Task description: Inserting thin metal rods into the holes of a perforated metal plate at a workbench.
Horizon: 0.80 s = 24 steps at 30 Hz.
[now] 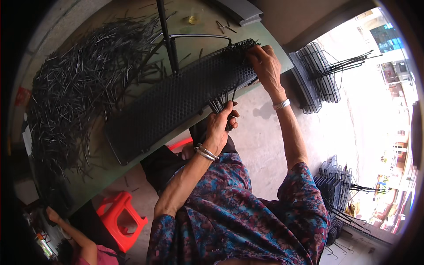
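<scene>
1. Head view. Panel [176,99], black with a honeycomb pattern, lies aslant along the near edge of the green tabletop [97,187].
2. Left hand [217,126]: grip clamped on a bundle of thin black strips [217,105], ends up, just beside the panel's near edge.
3. Right hand [267,66]: at the panel's right end, fingers bent over a dark tuft [242,47]. Cannot tell whether this grip is pinching anything.
4. Large loose heap [84,79] of similar strips covers the tabletop's left part, beyond the panel.
5. Cup [193,20] with yellowish contents near the far edge.
6. Red stool [126,221] on the floor, lower left; near it, a co-worker's forearm [75,232] and pink sleeve.
7. Black wire racks [319,73] at right.
</scene>
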Tool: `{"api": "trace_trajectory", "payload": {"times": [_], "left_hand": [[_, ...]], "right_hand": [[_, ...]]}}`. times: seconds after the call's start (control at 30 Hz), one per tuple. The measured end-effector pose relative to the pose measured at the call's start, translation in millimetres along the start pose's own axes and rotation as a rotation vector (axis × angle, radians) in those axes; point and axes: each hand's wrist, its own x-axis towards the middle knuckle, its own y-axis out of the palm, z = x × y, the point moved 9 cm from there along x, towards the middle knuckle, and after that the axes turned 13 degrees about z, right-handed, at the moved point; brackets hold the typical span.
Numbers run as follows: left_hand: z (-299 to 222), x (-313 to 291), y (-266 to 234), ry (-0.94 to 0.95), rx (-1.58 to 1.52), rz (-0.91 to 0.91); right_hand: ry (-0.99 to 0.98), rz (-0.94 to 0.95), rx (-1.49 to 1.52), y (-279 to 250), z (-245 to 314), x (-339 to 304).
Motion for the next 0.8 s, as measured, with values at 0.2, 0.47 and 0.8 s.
{"api": "trace_trajectory", "payload": {"times": [0.2,0.47,0.8], "left_hand": [[-1,4,-1,0.007,-0.005,-0.024],[-6,9,-4,0.046,0.012,0.005],[-6,9,-6,0.038,0.023,-0.070]], "right_hand": [[-0.113,0.048,-0.071,7,13,0],[0.089,0.472,0.568,16,34,-35],[-0.018,-0.170,0.224,-17,14,-10]]}}
